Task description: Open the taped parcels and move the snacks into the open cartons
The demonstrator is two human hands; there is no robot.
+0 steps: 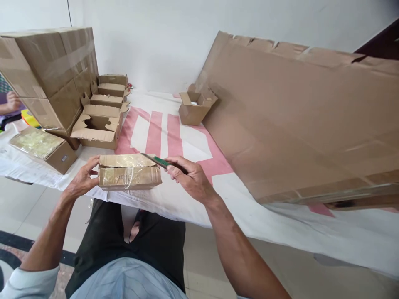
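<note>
A small cardboard box [134,182] with clear tape over its top lies at the front edge of the cloth-covered table. My left hand [82,178] grips the left end of this box, thumb and fingers against its side. A green utility knife [162,162] is held in my closed right hand [192,177], blade pointing left. Its tip is over the right part of the box top, close to the seam between the flaps; whether it touches the cardboard I cannot tell.
Another taped box [60,153] sits at the left. Behind it rise stacked large cartons [50,74], with a row of open boxes [99,135] alongside. One open box [195,110] stands near the wall. A huge cardboard sheet [299,120] leans at right. Another person's hand [13,101] shows far left.
</note>
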